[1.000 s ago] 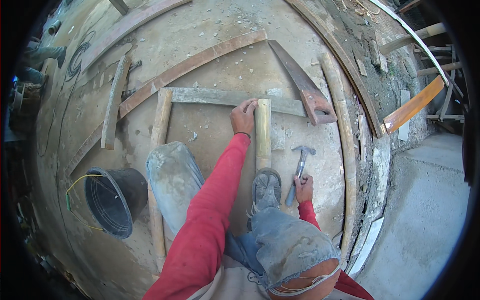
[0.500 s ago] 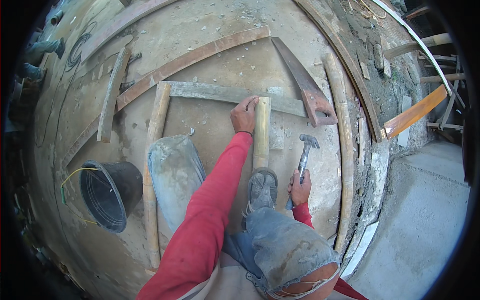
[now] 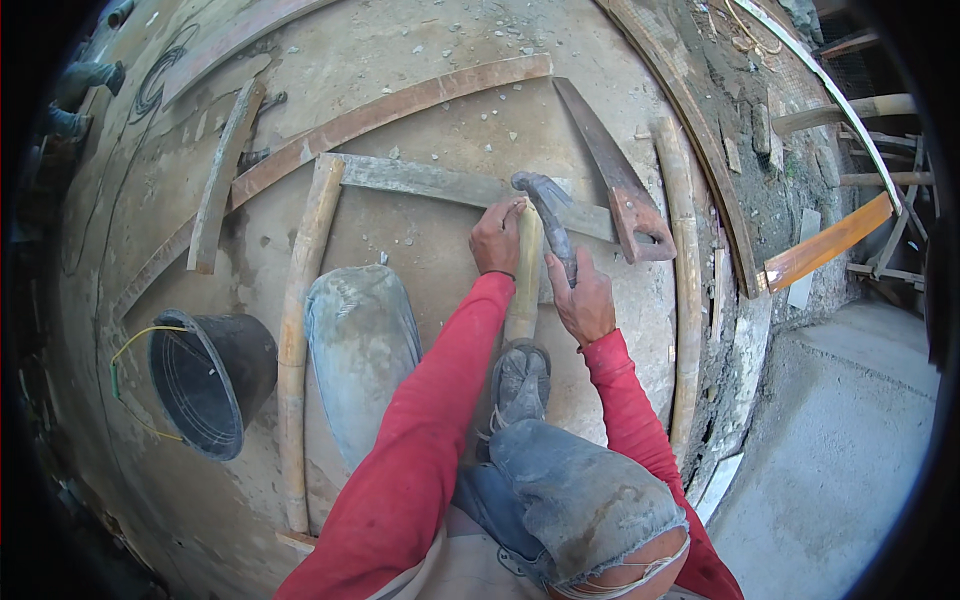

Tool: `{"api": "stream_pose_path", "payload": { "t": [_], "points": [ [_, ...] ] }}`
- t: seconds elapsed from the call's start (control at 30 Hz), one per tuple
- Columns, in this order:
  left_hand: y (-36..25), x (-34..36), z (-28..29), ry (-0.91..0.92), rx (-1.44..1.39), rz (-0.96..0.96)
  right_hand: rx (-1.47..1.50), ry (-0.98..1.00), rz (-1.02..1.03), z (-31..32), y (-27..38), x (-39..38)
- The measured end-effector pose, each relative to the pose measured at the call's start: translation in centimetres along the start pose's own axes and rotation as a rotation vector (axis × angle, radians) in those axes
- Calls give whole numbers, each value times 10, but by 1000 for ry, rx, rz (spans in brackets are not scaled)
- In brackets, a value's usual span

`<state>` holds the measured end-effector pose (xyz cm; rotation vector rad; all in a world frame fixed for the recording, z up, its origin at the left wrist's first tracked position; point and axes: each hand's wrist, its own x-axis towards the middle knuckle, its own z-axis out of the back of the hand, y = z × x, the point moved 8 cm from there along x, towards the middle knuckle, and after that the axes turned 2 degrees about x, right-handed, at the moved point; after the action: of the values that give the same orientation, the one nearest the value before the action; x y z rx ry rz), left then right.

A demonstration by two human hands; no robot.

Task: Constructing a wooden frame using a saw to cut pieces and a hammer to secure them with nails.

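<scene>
My left hand [image 3: 493,238] is closed in a pinch at the top of a short pale bamboo piece [image 3: 522,305], on something too small to make out. My right hand [image 3: 583,298] grips a claw hammer [image 3: 542,192], its blurred head raised just right of the left fingertips. My shoe [image 3: 518,385] presses against the bamboo's near end. The bamboo's far end meets a grey board [image 3: 420,183] lying crosswise. A rusty handsaw [image 3: 625,200] lies to the right of the hammer, beside a long bamboo pole [image 3: 686,320].
A black bucket [image 3: 210,385] stands at left beside another bamboo pole [image 3: 300,320]. Long boards [image 3: 430,88], a coiled cable [image 3: 160,65] and rubble lie around. An orange plank [image 3: 830,240] and a concrete step [image 3: 850,420] are at right. A person's legs [image 3: 90,80] show far left.
My right hand has moved up from low beside my shoe with the hammer, which is now near my left fingertips. My left hand stays at the bamboo's top.
</scene>
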<state>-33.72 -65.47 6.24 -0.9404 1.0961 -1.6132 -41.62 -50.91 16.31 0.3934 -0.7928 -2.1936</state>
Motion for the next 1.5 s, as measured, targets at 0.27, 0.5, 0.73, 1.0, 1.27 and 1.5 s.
{"api": "stream_pose_path", "payload": {
  "t": [0.27, 0.5, 0.73, 1.0, 1.27, 1.5],
  "points": [
    [5, -4, -3, -20, -25, 23, 1, 79, -100, -4, -11, 2],
    [10, -1, -1, -48, -17, 25, 39, 97, -155, -8, -17, 1],
    [1, -5, -4, 8, 77, -46, -38, 53, -35, 1, -8, -4],
    [7, -10, -3, -36, 63, -38, -392, 120, 34, -6, -31, 3],
    [9, -3, -3, -28, 53, -94, -95, -59, 332, 12, -4, -2],
    [2, -8, -3, -14, 37, -58, -83, -27, 208, 21, 5, 9]
  ]
}}
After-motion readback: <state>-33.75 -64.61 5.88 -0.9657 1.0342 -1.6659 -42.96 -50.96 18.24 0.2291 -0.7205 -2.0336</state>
